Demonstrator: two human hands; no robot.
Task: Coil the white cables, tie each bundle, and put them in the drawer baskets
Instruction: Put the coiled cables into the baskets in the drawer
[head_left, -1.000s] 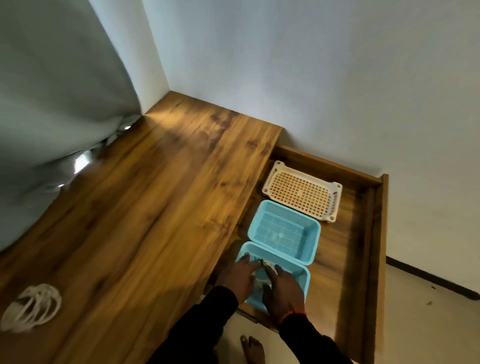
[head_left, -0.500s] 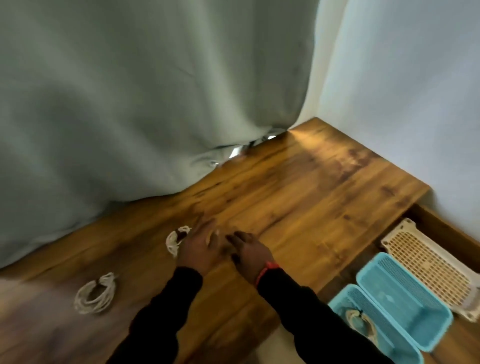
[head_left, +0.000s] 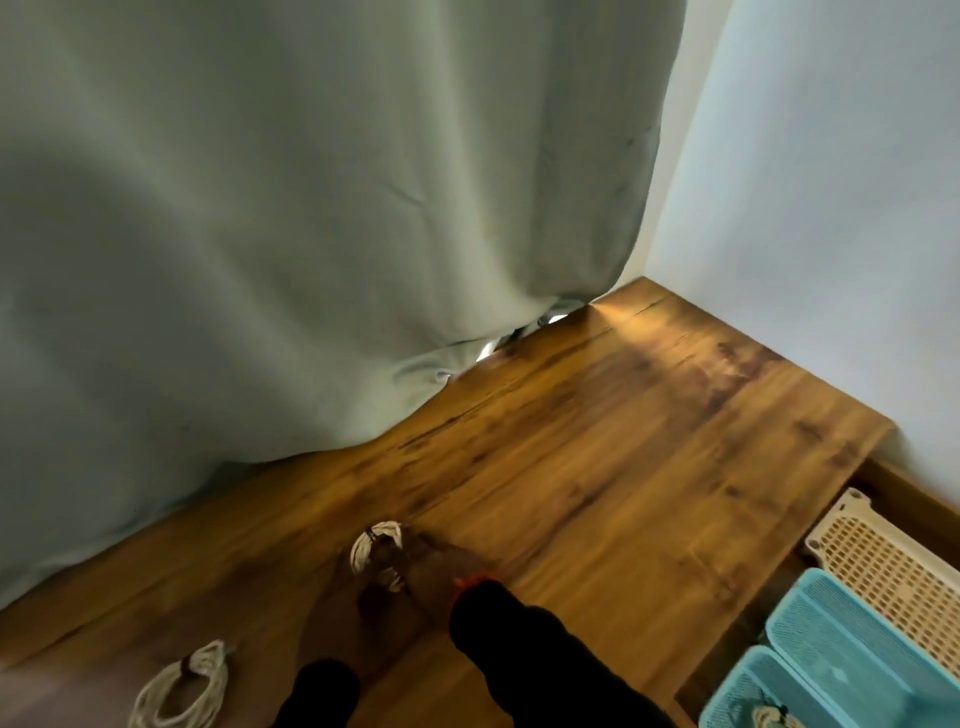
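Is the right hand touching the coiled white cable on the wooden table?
Cannot tell. In the head view, the right hand overlaps the coiled white cable on the wooden table, but motion blur hides any contact or gap.

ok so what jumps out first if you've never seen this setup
The big grey-green curtain fills the upper left, draping onto the wooden tabletop. Low in the middle, both hands meet at a coiled white cable bundle, blurred by motion; a second bundle lies bottom left. Blue baskets sit in the drawer at bottom right.
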